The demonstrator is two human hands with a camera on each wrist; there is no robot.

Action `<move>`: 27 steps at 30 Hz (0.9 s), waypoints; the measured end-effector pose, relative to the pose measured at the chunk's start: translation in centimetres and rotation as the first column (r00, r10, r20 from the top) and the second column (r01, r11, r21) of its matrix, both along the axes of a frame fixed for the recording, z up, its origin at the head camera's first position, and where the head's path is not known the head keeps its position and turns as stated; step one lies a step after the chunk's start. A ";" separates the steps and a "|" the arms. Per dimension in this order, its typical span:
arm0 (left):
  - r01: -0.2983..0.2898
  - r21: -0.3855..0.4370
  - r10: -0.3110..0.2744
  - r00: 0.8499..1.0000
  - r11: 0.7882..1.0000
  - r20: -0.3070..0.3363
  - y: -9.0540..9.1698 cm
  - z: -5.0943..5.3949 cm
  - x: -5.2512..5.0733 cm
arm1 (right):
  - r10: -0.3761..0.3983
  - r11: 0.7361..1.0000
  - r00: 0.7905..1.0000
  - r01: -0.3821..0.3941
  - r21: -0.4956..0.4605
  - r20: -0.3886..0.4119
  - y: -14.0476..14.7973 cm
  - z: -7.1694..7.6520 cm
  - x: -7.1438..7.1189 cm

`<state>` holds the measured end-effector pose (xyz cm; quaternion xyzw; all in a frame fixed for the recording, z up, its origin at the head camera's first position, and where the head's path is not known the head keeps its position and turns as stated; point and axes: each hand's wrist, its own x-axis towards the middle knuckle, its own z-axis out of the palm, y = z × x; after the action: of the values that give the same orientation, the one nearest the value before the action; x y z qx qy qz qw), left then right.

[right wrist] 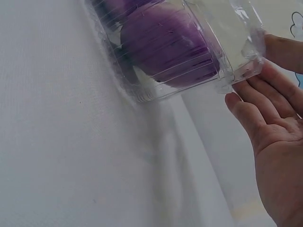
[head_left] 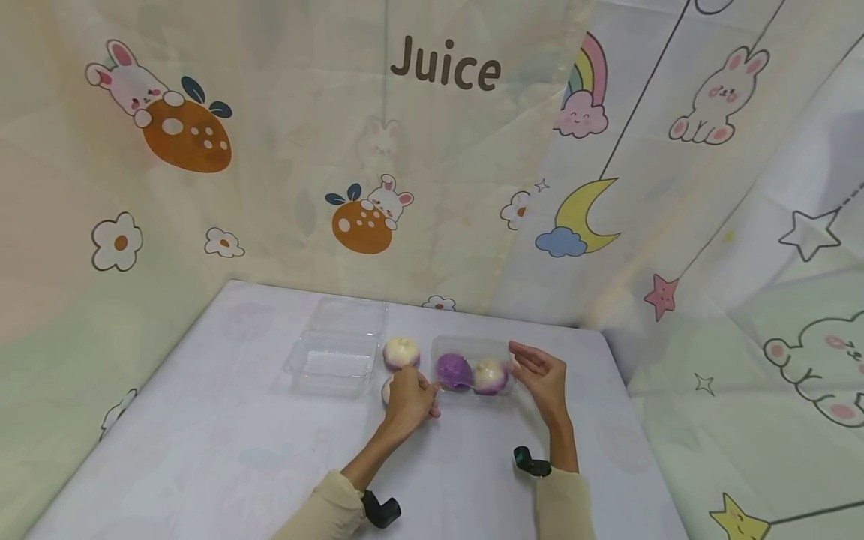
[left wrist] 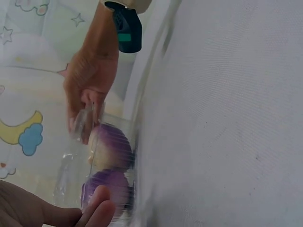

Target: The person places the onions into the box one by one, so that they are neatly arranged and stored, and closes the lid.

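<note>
A clear plastic clamshell box [head_left: 442, 345] holds two round, onion-like things: one purple [head_left: 454, 372], one cream and purple [head_left: 490, 375]. Its lid lies over them; whether it is fully fastened I cannot tell. At the box's left front corner, my left hand [head_left: 409, 400] pinches the edge with bent fingers. My right hand [head_left: 544, 379] holds the right end, with the thumb and fingers on either side of the rim in the right wrist view. Left of the box sits another cream-and-purple round thing [head_left: 401, 352]; one more [head_left: 387, 390] is mostly hidden behind my left hand.
A second clear clamshell box [head_left: 337, 356] stands open at the left, its lid [head_left: 351, 315] folded back. The white-covered table [head_left: 270, 450] meets printed cloth walls [head_left: 283, 150] at the back and sides.
</note>
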<state>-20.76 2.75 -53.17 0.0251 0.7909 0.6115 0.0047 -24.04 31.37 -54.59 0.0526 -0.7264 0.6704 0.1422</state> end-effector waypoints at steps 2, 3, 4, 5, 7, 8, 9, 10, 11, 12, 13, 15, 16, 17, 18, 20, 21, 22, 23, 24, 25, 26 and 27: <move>0.017 0.015 -0.017 1.000 1.000 0.007 -0.1 0.0 0.1 | -0.001 1.000 1.000 0.001 0.014 0.010 0.0 0.0 0.1; 0.026 0.023 -0.027 1.000 0.999 0.005 -0.2 0.0 0.1 | -0.004 1.000 1.000 0.004 0.025 0.013 0.0 0.0 0.1; 0.034 0.033 -0.034 0.999 0.999 0.000 -0.2 -0.1 0.2 | -0.005 0.999 1.000 0.005 0.037 0.016 0.0 0.1 0.2; 0.041 0.046 -0.041 0.999 0.998 0.000 -0.3 -0.1 0.2 | -0.006 0.999 1.000 0.006 0.048 0.019 0.0 0.1 0.2; 0.043 0.069 -0.044 0.999 0.997 0.005 -0.3 -0.2 0.4 | -0.011 0.997 1.000 0.010 0.071 0.023 0.1 0.0 0.3; 0.042 0.075 -0.043 0.999 0.996 0.006 -0.4 -0.3 0.4 | -0.013 0.997 1.000 0.011 0.080 0.024 0.1 -0.1 0.3; 0.041 0.080 -0.041 0.999 0.996 0.004 -0.4 -0.3 0.5 | -0.016 0.996 1.000 0.013 0.086 0.026 0.1 -0.1 0.4; 0.037 0.085 -0.037 0.999 0.996 0.007 -0.4 -0.4 0.5 | -0.017 0.996 1.000 0.014 0.088 0.027 0.1 -0.2 0.4; 0.031 0.082 -0.031 0.999 0.996 0.007 -0.4 -0.4 0.5 | -0.018 0.996 0.999 0.016 0.086 0.026 0.1 -0.3 0.5; 0.022 0.076 -0.023 1.000 0.997 0.007 -0.3 -0.4 0.6 | -0.019 0.996 1.000 0.017 0.084 0.025 0.0 -0.3 0.5; 0.016 0.075 -0.016 1.000 0.997 0.007 -0.3 -0.4 0.6 | -0.018 0.997 1.000 0.016 0.079 0.021 0.0 -0.4 0.5; 0.002 0.059 -0.002 1.000 0.998 0.003 -0.2 -0.5 0.6 | -0.014 0.997 1.000 0.013 0.076 0.017 0.0 -0.5 0.6; -0.007 0.053 0.006 1.000 0.999 0.005 -0.2 -0.5 0.6 | -0.012 0.997 1.000 0.011 0.075 0.015 -0.1 -0.5 0.6; -0.013 0.046 0.012 1.000 0.999 0.004 -0.1 -0.5 0.6 | -0.011 0.997 1.000 0.010 0.074 0.014 -0.1 -0.5 0.6; -0.019 0.042 0.019 1.000 0.999 0.008 -0.1 -0.5 0.6 | -0.007 0.997 1.000 0.006 0.075 0.010 -0.1 -0.6 0.6; -0.024 0.037 0.024 1.000 0.999 0.000 0.0 -0.6 0.6 | -0.001 0.998 1.000 0.001 0.070 0.005 -0.1 -0.6 0.6; -0.026 0.041 0.026 1.000 0.999 -0.003 0.0 -0.5 0.6 | -0.001 0.998 1.000 0.001 0.067 0.001 -0.1 -0.6 0.7; -0.028 0.047 0.028 1.000 0.998 -0.005 0.0 -0.6 0.6 | -0.003 0.998 1.000 0.003 0.058 -0.001 -0.1 -0.6 0.7; -0.028 0.051 0.029 0.999 0.998 -0.012 0.1 -0.6 0.6 | -0.004 0.999 1.000 0.004 0.052 -0.003 -0.1 -0.6 0.7; -0.029 0.052 0.031 0.999 0.998 -0.021 0.1 -0.5 0.6 | -0.006 0.999 1.000 0.006 0.048 -0.004 -0.1 -0.5 0.7; -0.030 0.054 0.031 0.999 0.998 -0.029 0.0 -0.5 0.6 | -0.009 0.999 1.000 0.009 0.048 -0.003 -0.1 -0.5 0.8; -0.031 0.057 0.033 0.999 0.998 -0.031 0.0 -0.5 0.6 | -0.014 0.999 1.000 0.014 0.049 -0.003 -0.1 -0.4 0.8; -0.033 0.057 0.035 0.999 0.998 -0.035 0.0 -0.5 0.5 | -0.019 0.999 1.000 0.019 0.049 -0.003 -0.1 -0.4 0.8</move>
<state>-20.22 2.79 -53.67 0.0230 0.7736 0.6330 -0.0207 -23.20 31.31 -54.99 0.0500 -0.7428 0.6511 0.1479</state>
